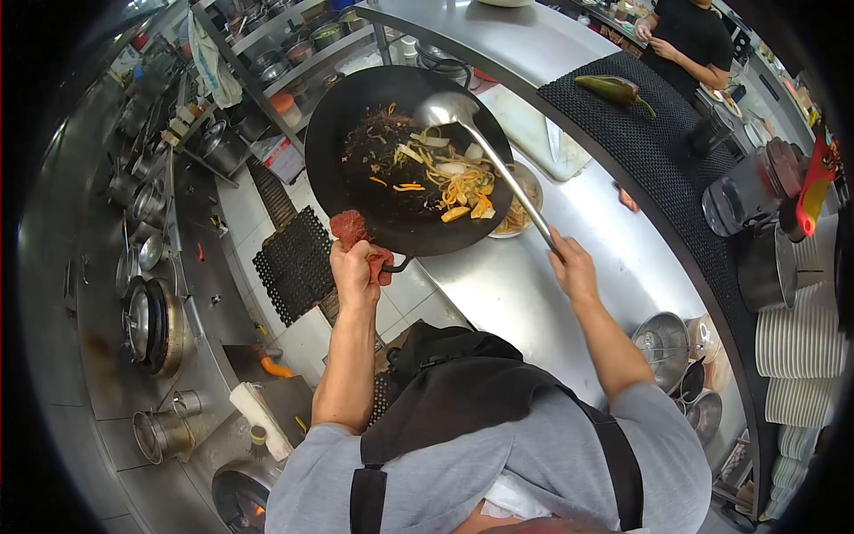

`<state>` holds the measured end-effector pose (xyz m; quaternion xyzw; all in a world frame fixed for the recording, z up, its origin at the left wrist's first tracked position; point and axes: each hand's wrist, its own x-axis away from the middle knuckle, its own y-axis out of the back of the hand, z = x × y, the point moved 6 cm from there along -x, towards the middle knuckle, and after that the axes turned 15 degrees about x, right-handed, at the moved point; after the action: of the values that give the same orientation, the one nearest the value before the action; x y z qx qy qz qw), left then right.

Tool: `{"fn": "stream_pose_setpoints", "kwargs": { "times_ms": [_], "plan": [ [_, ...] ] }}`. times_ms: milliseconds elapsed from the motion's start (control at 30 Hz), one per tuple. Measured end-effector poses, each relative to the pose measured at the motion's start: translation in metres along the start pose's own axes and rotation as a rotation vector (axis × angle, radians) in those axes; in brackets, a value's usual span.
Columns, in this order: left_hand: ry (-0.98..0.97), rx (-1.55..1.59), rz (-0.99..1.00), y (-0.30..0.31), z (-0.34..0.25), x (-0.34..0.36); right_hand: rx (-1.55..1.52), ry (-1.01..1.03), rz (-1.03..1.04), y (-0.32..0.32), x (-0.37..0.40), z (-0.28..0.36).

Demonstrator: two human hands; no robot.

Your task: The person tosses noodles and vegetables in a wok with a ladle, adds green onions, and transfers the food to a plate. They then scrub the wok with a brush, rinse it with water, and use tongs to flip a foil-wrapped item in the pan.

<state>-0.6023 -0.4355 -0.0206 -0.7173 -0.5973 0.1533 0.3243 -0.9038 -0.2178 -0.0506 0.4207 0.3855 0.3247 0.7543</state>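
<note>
In the head view, my left hand (356,271) is closed tight round the handle of the wok (347,178), with a red cloth (351,230) wadded between palm and handle. The wok is held up in the air and tipped so that its open face shows. It hangs over the left end of the steel counter (525,294). The food (449,178) (pale strips, orange bits and dark scraps) lies on the wok's right half, near the lower rim.

My right hand (569,267) is wrapped round the near end of the ladle (503,175). The shaft runs up and to the left across the wok's rim, and the ladle's cup sits at the far edge of the food.

A bowl (534,182) stands on the counter just beside the wok's right rim, partly hidden by it. It seems to hold noodles, though the wok covers too much of it to be sure.

Farther off, a black mat (614,142) lies along the far side of the counter with a green pepper (609,87) on it. Beyond that, at far right, a person (689,40) in black stands with hands together. Stacked plates (801,343) fill the right edge.
</note>
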Motion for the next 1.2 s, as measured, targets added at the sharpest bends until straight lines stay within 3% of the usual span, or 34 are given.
{"fn": "stream_pose_setpoints", "kwargs": {
  "times_ms": [167, 267, 400, 467, 767, 1000, 1200],
  "plan": [
    [-0.008, -0.033, -0.025, -0.005, -0.006, 0.008, 0.046, 0.029, 0.005, -0.019, -0.015, 0.008],
    [-0.011, -0.039, -0.04, -0.007, -0.008, 0.005, 0.084, 0.07, 0.062, -0.01, 0.017, -0.023],
    [0.016, -0.055, -0.055, -0.004, -0.005, -0.007, 0.162, 0.072, 0.096, 0.018, 0.058, -0.066],
    [-0.059, 0.01, -0.039, -0.006, -0.003, -0.015, 0.24, 0.116, 0.071, 0.036, 0.067, -0.073],
    [-0.103, 0.035, -0.102, -0.012, 0.002, -0.024, 0.331, 0.093, 0.109, 0.083, 0.061, -0.097],
    [-0.123, -0.033, -0.114, -0.011, 0.004, -0.027, 0.274, 0.053, 0.096, 0.105, 0.071, -0.11],
    [-0.156, -0.006, -0.075, -0.009, 0.001, -0.028, 0.118, 0.028, 0.015, 0.065, 0.058, -0.079]
  ]
}}
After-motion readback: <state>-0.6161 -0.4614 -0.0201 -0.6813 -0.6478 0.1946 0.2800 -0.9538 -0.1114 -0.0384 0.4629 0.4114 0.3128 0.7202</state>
